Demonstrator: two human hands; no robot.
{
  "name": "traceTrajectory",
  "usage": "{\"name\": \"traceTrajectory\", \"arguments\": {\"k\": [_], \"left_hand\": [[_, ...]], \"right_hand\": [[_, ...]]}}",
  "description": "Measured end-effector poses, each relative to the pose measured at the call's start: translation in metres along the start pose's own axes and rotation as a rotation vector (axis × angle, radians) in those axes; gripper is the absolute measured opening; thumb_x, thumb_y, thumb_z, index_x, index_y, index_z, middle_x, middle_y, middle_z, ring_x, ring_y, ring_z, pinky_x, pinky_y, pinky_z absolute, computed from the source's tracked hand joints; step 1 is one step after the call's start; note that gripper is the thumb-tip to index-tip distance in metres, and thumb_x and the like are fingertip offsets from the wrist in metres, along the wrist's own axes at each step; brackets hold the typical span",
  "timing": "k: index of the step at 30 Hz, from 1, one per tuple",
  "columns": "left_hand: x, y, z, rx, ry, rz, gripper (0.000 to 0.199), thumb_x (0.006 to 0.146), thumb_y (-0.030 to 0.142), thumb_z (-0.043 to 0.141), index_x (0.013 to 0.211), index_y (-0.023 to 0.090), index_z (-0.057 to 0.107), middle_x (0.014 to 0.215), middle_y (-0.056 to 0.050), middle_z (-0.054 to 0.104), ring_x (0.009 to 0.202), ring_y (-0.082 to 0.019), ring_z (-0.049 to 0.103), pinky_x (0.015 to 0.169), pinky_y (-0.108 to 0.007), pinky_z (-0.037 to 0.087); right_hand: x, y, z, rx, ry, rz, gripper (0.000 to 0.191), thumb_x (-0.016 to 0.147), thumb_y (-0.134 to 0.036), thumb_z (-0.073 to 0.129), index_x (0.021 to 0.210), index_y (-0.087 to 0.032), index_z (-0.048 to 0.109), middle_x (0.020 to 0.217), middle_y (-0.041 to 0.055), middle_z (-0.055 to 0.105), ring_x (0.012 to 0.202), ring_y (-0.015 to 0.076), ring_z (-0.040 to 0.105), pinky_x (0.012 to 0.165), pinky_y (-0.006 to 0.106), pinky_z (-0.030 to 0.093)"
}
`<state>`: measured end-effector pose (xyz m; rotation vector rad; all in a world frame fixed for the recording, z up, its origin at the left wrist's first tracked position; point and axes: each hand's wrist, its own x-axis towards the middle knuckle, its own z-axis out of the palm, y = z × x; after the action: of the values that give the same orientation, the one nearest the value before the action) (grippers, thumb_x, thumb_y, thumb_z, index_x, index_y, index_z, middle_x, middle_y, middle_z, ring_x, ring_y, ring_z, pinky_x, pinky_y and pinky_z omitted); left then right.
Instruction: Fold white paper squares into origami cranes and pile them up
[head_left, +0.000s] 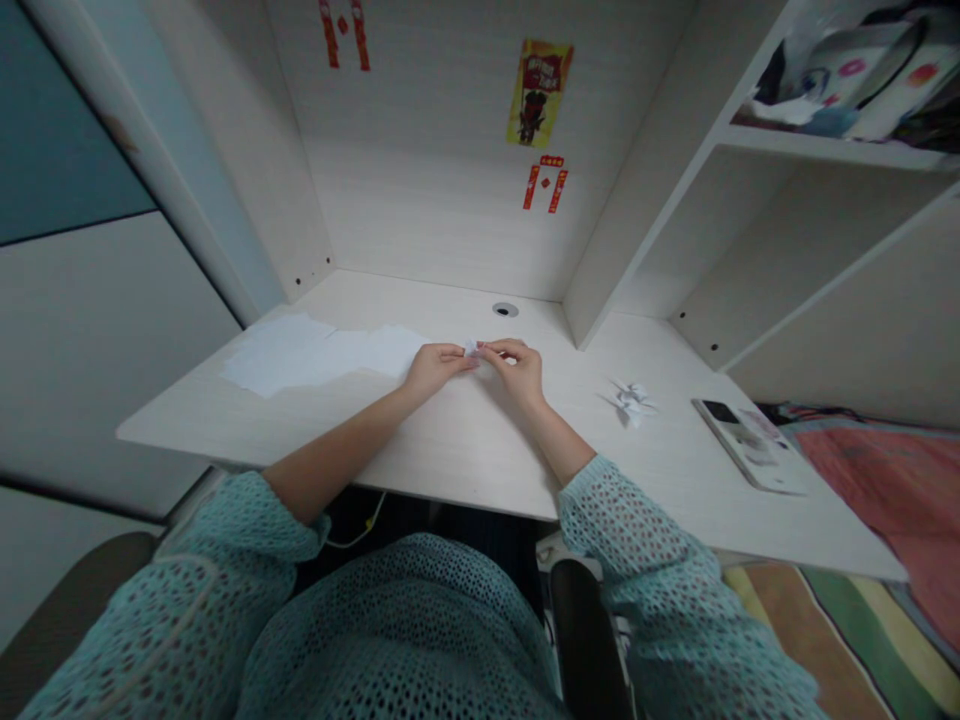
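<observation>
Both of my hands meet over the middle of the white desk (pixel 450 450), pinching a small folded piece of white paper (pixel 471 349) between them. My left hand (pixel 436 368) grips its left side with thumb and fingers. From the other side, my right hand (pixel 516 368) pinches it between thumb and forefinger. The paper's exact shape is too small and partly covered by fingertips. To the left lie overlapping sheets of white paper (pixel 300 352). A little cluster of folded white paper pieces (pixel 631 400) rests on the desk to the right.
A phone (pixel 746 445) lies near the desk's right end. A round cable hole (pixel 505 310) sits by the back panel. An upright divider (pixel 637 180) and a loaded shelf (pixel 847 140) stand at the right. The chair armrest (pixel 585 640) is below the desk's front edge.
</observation>
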<state>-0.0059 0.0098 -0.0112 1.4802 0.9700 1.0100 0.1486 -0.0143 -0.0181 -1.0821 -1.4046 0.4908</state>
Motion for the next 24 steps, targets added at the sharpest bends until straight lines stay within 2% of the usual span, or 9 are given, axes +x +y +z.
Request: {"name": "traceTrajectory", "arguments": {"k": [6, 13, 19, 24], "left_hand": [[-0.0016, 0.0019, 0.0007, -0.02, -0.007, -0.009, 0.031, 0.057, 0.041, 0.077, 0.068, 0.014, 0.065, 0.068, -0.003, 0.066, 0.069, -0.015, 0.062, 0.066, -0.026, 0.043], [-0.0019, 0.0006, -0.0008, -0.009, 0.008, 0.038, 0.03, 0.06, 0.04, 0.074, 0.071, 0.014, 0.066, 0.071, -0.004, 0.068, 0.07, -0.015, 0.061, 0.067, -0.025, 0.043], [-0.001, 0.0009, -0.0017, 0.051, -0.003, 0.022, 0.034, 0.057, 0.044, 0.075, 0.072, 0.014, 0.066, 0.071, -0.004, 0.068, 0.066, -0.014, 0.059, 0.064, -0.025, 0.041], [-0.0027, 0.0054, -0.0006, 0.026, 0.0, 0.018, 0.037, 0.056, 0.048, 0.075, 0.067, 0.014, 0.063, 0.066, -0.003, 0.065, 0.064, -0.013, 0.057, 0.061, -0.024, 0.04]], "right_hand": [[0.0005, -0.0002, -0.0013, -0.036, -0.014, -0.012, 0.017, 0.071, -0.041, 0.067, 0.073, -0.026, 0.072, 0.081, 0.0038, 0.07, 0.084, 0.0204, 0.059, 0.073, 0.033, 0.045], [0.0052, 0.0035, -0.0015, 0.059, -0.105, 0.103, 0.02, 0.066, -0.042, 0.071, 0.073, -0.023, 0.072, 0.082, 0.004, 0.071, 0.079, 0.0192, 0.062, 0.07, 0.031, 0.045], [0.0041, 0.0052, -0.0003, 0.136, -0.045, 0.17, 0.021, 0.065, -0.041, 0.071, 0.071, -0.021, 0.072, 0.076, 0.0035, 0.071, 0.074, 0.0189, 0.062, 0.072, 0.031, 0.046], [0.0026, 0.0028, 0.002, 0.138, 0.017, 0.163, 0.021, 0.066, -0.041, 0.068, 0.071, -0.02, 0.072, 0.077, 0.0043, 0.071, 0.074, 0.0192, 0.062, 0.069, 0.03, 0.046]]}}
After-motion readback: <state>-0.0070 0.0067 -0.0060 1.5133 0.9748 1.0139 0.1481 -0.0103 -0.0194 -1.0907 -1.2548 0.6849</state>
